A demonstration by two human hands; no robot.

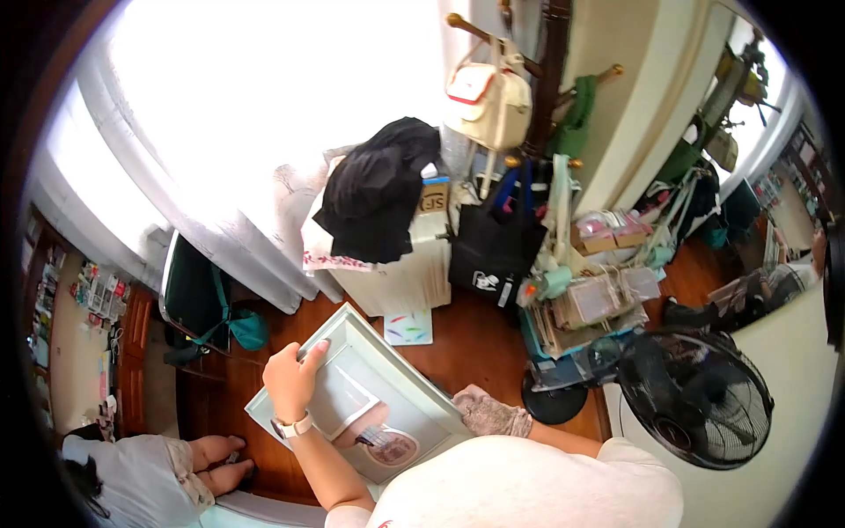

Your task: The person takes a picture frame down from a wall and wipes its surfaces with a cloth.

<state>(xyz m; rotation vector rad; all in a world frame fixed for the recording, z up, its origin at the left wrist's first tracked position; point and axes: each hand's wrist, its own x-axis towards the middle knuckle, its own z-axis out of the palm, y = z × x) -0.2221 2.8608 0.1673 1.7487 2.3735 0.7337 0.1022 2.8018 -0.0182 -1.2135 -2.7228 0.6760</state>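
A picture frame [348,396] with a pale border and a guitar-like picture behind its front leans against my body. My left hand [290,380] grips its upper left edge, thumb on the front face; a watch with a light strap is on that wrist. At the frame's right edge is my right hand [482,409], covered by a brownish-grey fuzzy cloth or mitt that touches the frame. The fingers inside that covering are hidden.
A white cabinet [396,286] bears black clothing [378,189]. Bags hang from a stand [546,79]. Right are stacked packages [603,299] and a black fan [695,396]. A chair [189,282] stands left; another person [150,475] is at lower left.
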